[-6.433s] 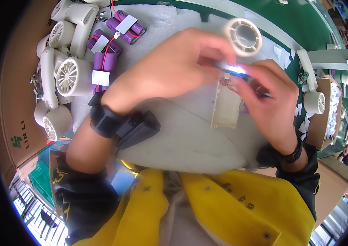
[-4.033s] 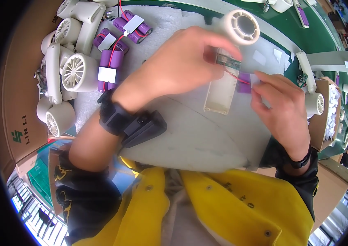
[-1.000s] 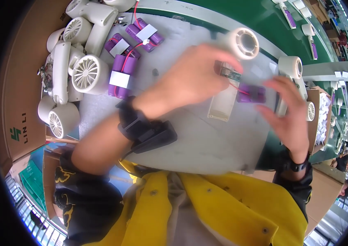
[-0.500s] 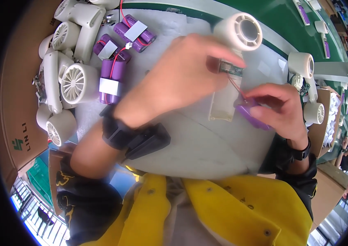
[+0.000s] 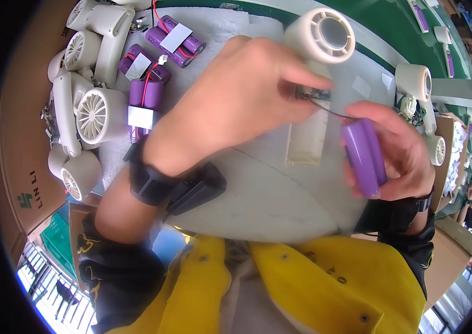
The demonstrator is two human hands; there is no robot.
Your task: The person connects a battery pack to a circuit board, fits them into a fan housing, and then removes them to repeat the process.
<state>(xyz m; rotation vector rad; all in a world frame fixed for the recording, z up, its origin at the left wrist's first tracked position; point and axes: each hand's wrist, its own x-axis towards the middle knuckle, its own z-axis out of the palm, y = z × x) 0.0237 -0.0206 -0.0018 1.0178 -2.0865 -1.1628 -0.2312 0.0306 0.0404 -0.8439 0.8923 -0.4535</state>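
Observation:
My right hand holds a purple two-cell battery pack, its long side tilted upright, above the right of the work surface. A thin wire runs taut from the pack's top to a small green circuit board inside an off-white handheld fan. Closed about the fan at the board is my left hand; its fingertips are partly hidden. The open handle shell points toward me, with its round head at the far end.
Several off-white fan housings are piled at the left beside a cardboard box. Purple battery packs with white labels and red wires lie on white foam. More fan parts stand at the right, near a box of white pieces.
My right hand has moved right and slightly down, turning the battery pack more upright and away from the handle. The wire is stretched straighter. My left hand stays at the board.

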